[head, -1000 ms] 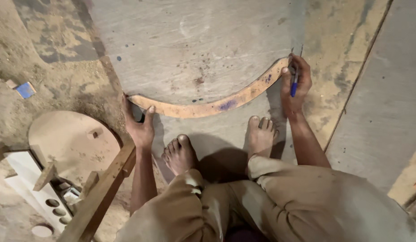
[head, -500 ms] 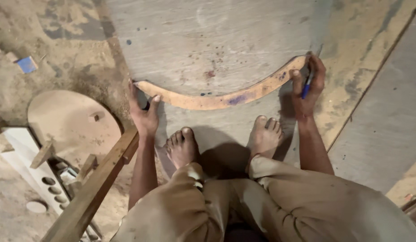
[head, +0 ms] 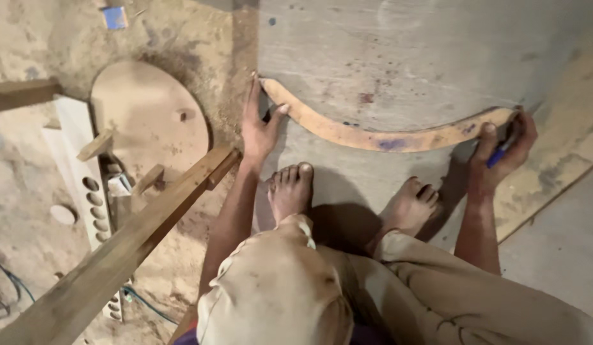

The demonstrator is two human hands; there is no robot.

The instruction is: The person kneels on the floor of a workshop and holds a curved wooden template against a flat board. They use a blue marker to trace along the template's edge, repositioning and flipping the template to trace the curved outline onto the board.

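Squatting barefoot on a large grey board (head: 398, 45) laid flat on the floor. Curved wooden template (head: 379, 135), thin and crescent-shaped, lying flat on the board just ahead of both feet.

Left hand (head: 258, 128) spread, fingers splayed, palm and thumb pressing the left tip of the template down near the board's edge. Right hand (head: 504, 148) at the right tip, fingers curled around a blue pen (head: 501, 153), thumb resting on the wood; pen pinched, tip hidden behind the fingers, so contact with the board not determinable.

No drawn outline visible along the curve on the board; only scattered dark specks and a purple smudge on the template itself. Judged early: template placed and pinned at both ends, tracing apparently not yet made, or too faint to tell.

Off to the left, on the sawdust-covered floor (head: 28, 191): round wooden disc (head: 149, 115), long wooden beam (head: 136, 236) running diagonally, white panel with round holes (head: 85, 185).
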